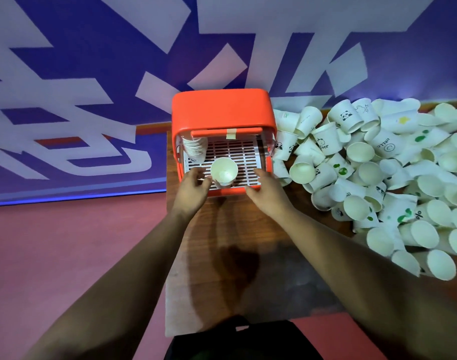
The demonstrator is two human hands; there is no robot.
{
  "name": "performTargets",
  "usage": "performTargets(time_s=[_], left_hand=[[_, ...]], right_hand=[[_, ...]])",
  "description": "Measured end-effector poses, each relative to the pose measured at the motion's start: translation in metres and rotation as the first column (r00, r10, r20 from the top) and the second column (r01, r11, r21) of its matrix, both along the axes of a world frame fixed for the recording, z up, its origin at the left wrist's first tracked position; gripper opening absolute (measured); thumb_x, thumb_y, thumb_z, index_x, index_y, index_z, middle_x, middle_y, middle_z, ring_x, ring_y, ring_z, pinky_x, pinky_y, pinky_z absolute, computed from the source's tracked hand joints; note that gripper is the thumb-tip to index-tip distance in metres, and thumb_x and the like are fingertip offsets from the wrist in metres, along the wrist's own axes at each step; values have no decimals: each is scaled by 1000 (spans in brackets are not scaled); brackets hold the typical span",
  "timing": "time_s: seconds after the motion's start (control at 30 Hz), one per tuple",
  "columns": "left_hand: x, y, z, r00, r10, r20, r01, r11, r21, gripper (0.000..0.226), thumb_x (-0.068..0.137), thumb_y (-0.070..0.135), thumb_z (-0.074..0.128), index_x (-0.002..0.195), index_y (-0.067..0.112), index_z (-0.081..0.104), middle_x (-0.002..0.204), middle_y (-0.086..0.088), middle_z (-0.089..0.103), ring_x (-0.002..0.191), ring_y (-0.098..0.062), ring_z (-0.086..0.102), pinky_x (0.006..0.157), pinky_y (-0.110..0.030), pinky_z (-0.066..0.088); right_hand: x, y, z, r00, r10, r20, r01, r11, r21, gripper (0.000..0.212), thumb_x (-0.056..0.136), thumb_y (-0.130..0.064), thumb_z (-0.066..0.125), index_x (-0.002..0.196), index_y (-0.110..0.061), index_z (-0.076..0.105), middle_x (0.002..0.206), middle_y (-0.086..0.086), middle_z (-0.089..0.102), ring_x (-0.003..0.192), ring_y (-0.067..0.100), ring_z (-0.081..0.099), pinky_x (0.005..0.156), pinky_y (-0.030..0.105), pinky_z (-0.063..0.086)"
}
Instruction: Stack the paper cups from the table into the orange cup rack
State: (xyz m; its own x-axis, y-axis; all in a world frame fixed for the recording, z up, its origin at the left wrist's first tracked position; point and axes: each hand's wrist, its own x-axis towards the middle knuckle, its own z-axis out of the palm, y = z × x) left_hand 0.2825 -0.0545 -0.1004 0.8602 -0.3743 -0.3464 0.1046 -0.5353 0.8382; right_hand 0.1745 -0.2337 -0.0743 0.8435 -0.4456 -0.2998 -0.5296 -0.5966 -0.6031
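Cups crowd the right side of the wooden tabletop (237,245) in one loose heap of paper cups (393,178), far too many for us to count. We see one orange cup rack (222,110) open toward us, with one nested stack of cups (194,148) in its back left corner and a single upright paper cup (224,172) at the front of its white slotted tray (244,154). Our left hand (193,189) has its fingers loosely apart, touching that cup's side without clamping it, while our right hand (267,193) rests empty at the tray's front edge, fingers spread.
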Motion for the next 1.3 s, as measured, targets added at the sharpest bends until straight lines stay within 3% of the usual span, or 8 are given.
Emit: performTargets(time_s=[0.1,0.23,0.33,0.5,0.73,0.9,1.07,1.3], left_hand=[[-20,0,9,998,-13,65,13,1000,-6,26,95,28,58,117,16,60,119,-2,60,97,-12,61,89,-29,48],[-59,-28,22,975,-201,99,206,978,-44,4,93,20,61,95,17,62,97,-5,64,87,-16,61,79,-27,48],[-86,-67,35,951,-297,86,301,953,-44,3,91,17,61,90,20,60,89,-1,64,82,-14,60,73,-24,46],[-114,-144,50,889,-444,110,439,896,68,13,91,23,62,101,14,62,98,-3,64,89,-18,61,76,-28,46],[-144,-239,44,819,-562,116,534,821,203,42,81,26,75,117,9,62,109,-7,62,100,-22,59,77,-26,41],[-163,-272,21,750,-642,161,599,762,247,75,76,36,79,139,5,51,134,-20,51,126,-35,48,105,-40,41],[-168,-289,-6,737,-645,203,570,754,325,70,73,37,73,133,4,59,123,-27,56,110,-45,56,96,-50,49],[-169,-292,-16,719,-668,191,562,721,405,71,75,28,84,139,15,55,125,-17,44,120,-34,45,104,-39,40]], right_hand=[[-45,-16,14,997,-55,58,57,998,-32,47,89,-28,64,133,-17,52,129,2,57,120,18,54,102,29,43],[-108,-55,29,988,-152,-11,148,972,-183,54,88,-32,65,135,-9,50,133,13,51,126,26,47,105,38,40],[-145,-91,35,971,-240,-11,233,951,-205,52,85,-27,68,131,-7,53,130,14,50,121,29,50,101,39,42],[-180,-146,40,962,-273,-19,261,935,-239,50,84,-24,67,129,-5,53,128,17,50,120,32,48,100,40,41],[-202,-210,18,964,-183,-194,144,970,-197,65,75,-38,74,127,-6,52,122,18,50,113,35,51,96,41,45],[-200,-227,1,970,-49,-240,-4,977,-215,79,76,-48,73,138,-11,42,134,16,43,122,34,46,100,40,41],[-194,-232,-17,965,59,-257,-130,954,-268,89,74,-55,72,144,-14,35,138,15,42,126,34,43,103,43,40],[-198,-231,-33,961,158,-227,-221,931,-289,83,79,-47,69,146,-14,32,135,16,44,123,35,45,102,45,41]])
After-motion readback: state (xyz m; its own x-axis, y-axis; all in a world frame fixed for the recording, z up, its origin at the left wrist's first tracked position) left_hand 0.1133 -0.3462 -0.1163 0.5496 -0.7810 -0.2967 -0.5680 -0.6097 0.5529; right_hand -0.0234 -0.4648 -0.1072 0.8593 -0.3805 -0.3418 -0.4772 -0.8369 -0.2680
